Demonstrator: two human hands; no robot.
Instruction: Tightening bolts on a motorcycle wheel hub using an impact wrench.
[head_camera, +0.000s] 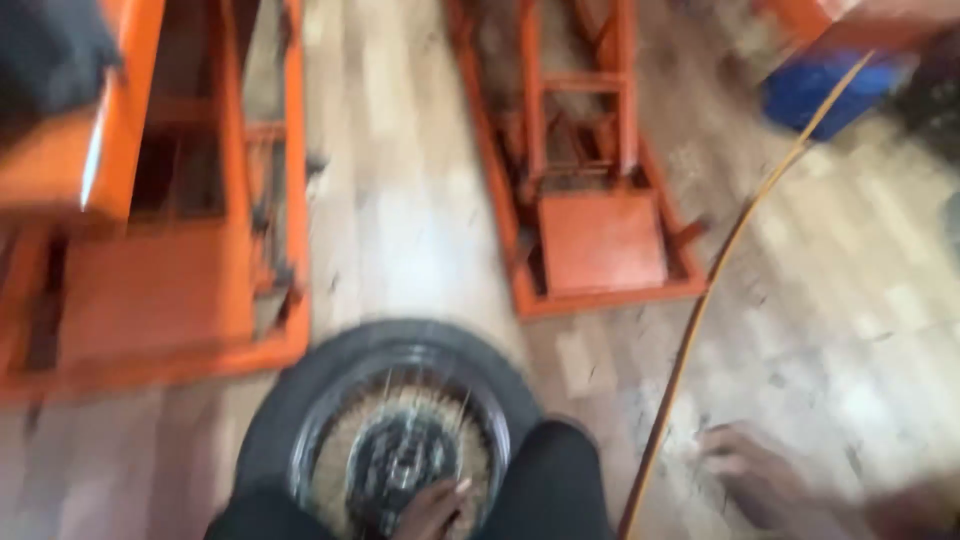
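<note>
head view, blurred throughout. wheel (390, 420) lying flat on the wooden floor (420, 230) at bottom centre: black tyre around a dark rim, thin spokes running in to a dark hub, brownish dirt or rust showing between the spokes. wheel set just in front of the knees, dark trouser legs (550, 480) to either side of its near edge.

left hand (432, 510) resting on the near part of the wheel, fingertips on the spokes beside the hub; fingers look bent, but grip state cannot be told through the blur. right hand (750, 480) down on the floor at lower right, well apart from the wheel, fingers spread flat on the boards, holding nothing.

thin yellow hose (720, 270) running from upper right down to the bottom edge, passing between the wheel and the right hand, just beside the right hand's fingertips; touching or not cannot be told.

orange metal frame (590, 220) on the floor beyond the wheel at centre; second orange frame (160, 250) at left, its corner near the tyre. blue object (815, 90) at upper right, shape unclear.
</note>
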